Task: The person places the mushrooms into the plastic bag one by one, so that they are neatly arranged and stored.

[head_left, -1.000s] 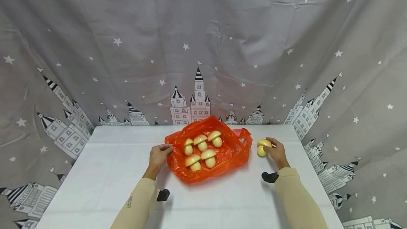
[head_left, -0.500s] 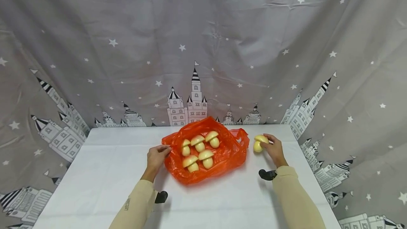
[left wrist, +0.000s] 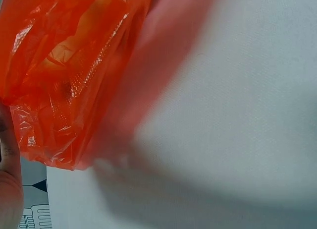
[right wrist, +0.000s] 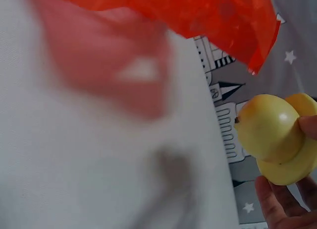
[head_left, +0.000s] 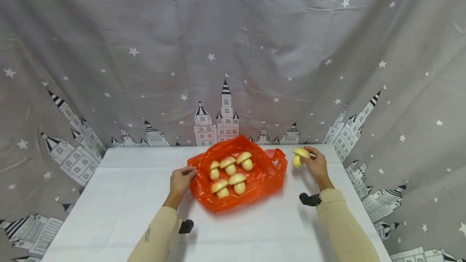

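An orange-red plastic bag [head_left: 260, 181] lies open on the table with several yellow toy mushrooms [head_left: 239, 183] inside it. My left hand [head_left: 181, 181] pinches the bag's left edge between thumb and fingers; in the left wrist view the crinkled plastic [left wrist: 54, 100] hangs beside the fingers. To the right of the bag, my right hand [head_left: 317, 167] holds one more yellow mushroom [head_left: 301, 156] by its cap. That mushroom's round stem [right wrist: 270, 125] faces the right wrist camera, with the thumb and fingers on the cap. It is apart from the bag.
A white cloth covers the table [head_left: 120, 205]. Behind it hangs a grey curtain [head_left: 160, 60] printed with castles and stars. The bag's handle loop [head_left: 279, 159] sticks out toward the right hand. Black camera mounts [head_left: 309, 199] project from both wrists.
My right hand has lifted the mushroom slightly up and toward the back of the table. The left hand stays on the bag's edge. The head view shifts a little.
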Motion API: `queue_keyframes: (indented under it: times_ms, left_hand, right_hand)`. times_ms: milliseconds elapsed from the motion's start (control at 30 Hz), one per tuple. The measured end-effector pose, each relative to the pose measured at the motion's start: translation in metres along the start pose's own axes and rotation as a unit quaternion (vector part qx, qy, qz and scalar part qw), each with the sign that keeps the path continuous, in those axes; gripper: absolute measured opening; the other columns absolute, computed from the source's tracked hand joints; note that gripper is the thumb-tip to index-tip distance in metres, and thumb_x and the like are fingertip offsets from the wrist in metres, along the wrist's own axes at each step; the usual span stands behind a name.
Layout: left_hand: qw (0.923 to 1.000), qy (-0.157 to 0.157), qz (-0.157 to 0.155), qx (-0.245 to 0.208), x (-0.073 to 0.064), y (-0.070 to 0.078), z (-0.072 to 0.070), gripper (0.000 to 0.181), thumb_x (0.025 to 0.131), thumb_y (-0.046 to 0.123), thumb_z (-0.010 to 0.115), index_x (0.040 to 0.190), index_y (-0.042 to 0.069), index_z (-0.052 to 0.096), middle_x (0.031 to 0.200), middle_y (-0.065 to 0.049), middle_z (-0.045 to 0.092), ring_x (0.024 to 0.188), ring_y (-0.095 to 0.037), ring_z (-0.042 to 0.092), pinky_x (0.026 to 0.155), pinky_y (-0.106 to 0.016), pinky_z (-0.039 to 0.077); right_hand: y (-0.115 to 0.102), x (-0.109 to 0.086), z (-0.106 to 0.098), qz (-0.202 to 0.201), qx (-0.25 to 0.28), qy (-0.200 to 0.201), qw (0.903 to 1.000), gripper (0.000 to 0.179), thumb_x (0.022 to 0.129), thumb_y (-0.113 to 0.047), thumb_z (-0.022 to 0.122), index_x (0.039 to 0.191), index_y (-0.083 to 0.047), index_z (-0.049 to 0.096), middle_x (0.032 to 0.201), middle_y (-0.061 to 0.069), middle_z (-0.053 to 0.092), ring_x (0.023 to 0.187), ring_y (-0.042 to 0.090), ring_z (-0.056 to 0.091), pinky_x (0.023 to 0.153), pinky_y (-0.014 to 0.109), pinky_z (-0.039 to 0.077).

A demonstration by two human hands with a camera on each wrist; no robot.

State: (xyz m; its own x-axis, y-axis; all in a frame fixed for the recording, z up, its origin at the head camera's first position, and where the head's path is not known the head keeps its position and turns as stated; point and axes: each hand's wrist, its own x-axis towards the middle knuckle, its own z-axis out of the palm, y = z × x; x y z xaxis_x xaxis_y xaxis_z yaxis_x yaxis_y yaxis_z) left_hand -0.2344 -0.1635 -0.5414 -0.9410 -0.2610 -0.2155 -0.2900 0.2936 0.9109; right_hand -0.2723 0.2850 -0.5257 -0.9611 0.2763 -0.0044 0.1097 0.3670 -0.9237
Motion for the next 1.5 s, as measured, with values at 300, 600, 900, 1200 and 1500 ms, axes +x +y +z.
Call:
queue_keyframes:
  times_ms: [300,600,900,1200,1500]
  left_hand:
    - [1.0000,-0.003,-0.003,-0.007,-0.002,0.001,0.002,0.028,0.094,0.015,0.063,0.116,-0.002,0.067,0.114,-0.021,0.065,0.102,-0.028,0.061,0.094,-0.037,0.050]
    - [0.9999,-0.002,-0.010,-0.008,-0.004,0.001,0.003,0.028,0.094,0.016,0.063,0.116,-0.002,0.067,0.114,-0.020,0.065,0.102,-0.027,0.061,0.093,-0.036,0.051]
    - [0.9999,-0.004,-0.008,-0.006,-0.004,0.002,0.004,0.028,0.095,0.016,0.062,0.116,-0.001,0.067,0.113,-0.020,0.064,0.102,-0.027,0.059,0.094,-0.036,0.051]
    - [0.9997,-0.002,-0.003,-0.022,-0.001,0.000,0.001,0.028,0.093,0.015,0.064,0.115,-0.003,0.067,0.109,-0.019,0.065,0.094,-0.022,0.063,0.085,-0.027,0.054]
    - [0.9998,-0.003,0.001,-0.017,0.001,-0.002,0.003,0.028,0.093,0.015,0.065,0.114,-0.004,0.068,0.109,-0.019,0.066,0.089,-0.015,0.063,0.079,-0.021,0.055]
  right_hand:
    - [-0.020,0.000,-0.003,-0.032,0.007,0.013,0.9994,0.049,0.083,0.002,0.065,0.131,0.003,0.054,0.132,0.022,0.052,0.115,0.035,0.050,0.093,0.036,0.045]
    - [-0.029,-0.002,-0.004,-0.045,-0.004,-0.012,0.9989,0.048,0.084,0.001,0.066,0.131,0.003,0.054,0.134,0.021,0.051,0.117,0.037,0.050,0.096,0.041,0.045]
    - [-0.038,-0.003,0.001,-0.096,-0.055,-0.043,0.9930,0.048,0.084,-0.002,0.068,0.130,0.002,0.054,0.133,0.023,0.053,0.119,0.041,0.050,0.098,0.051,0.045]
    - [-0.051,-0.007,0.012,-0.134,-0.071,-0.046,0.9874,0.047,0.084,-0.005,0.070,0.127,0.002,0.056,0.128,0.022,0.055,0.116,0.040,0.052,0.097,0.050,0.047]
    - [-0.056,-0.011,0.025,-0.150,-0.090,-0.077,0.9816,0.047,0.084,-0.008,0.070,0.128,0.000,0.056,0.129,0.021,0.055,0.116,0.039,0.053,0.097,0.051,0.045]
